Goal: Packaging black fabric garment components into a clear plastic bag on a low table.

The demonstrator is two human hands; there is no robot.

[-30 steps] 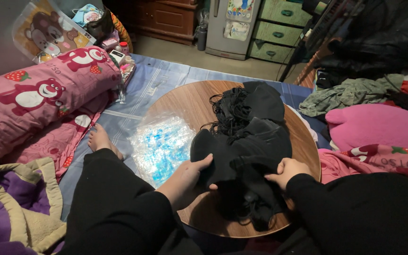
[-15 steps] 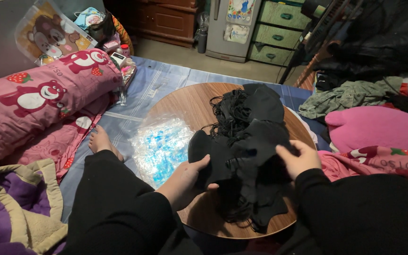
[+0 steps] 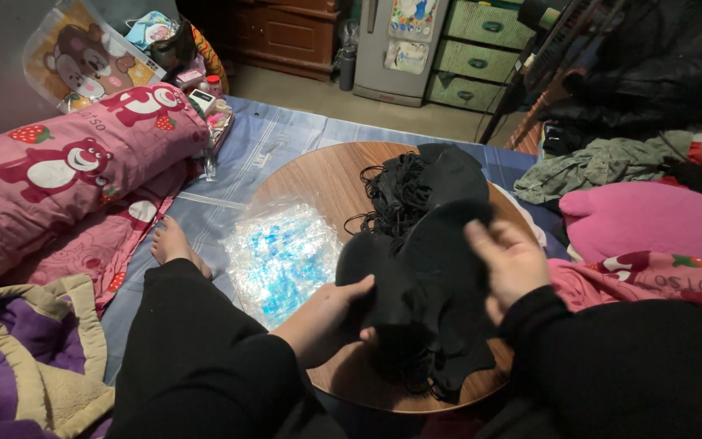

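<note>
A pile of black fabric pieces (image 3: pixel 428 284) with tangled black cords (image 3: pixel 392 191) lies on a round wooden table (image 3: pixel 318 175). My left hand (image 3: pixel 327 313) grips the near left edge of a black piece. My right hand (image 3: pixel 509 264) is lifted over the pile's right side, fingers spread, touching the top of the black fabric. A clear plastic bag with blue contents (image 3: pixel 282 256) rests at the table's left edge, beside my left hand.
A pink bolster with bear prints (image 3: pixel 67 175) lies at the left, above a purple and beige blanket (image 3: pixel 18 358). My bare foot (image 3: pixel 174 244) rests on the blue sheet. Pink cushions (image 3: pixel 652 228) and heaped clothes (image 3: pixel 595 167) lie at the right. Drawers stand at the back.
My right hand has risen from the pile's near edge to higher on its right side, and its fingers have spread. My left hand keeps its hold on the black fabric.
</note>
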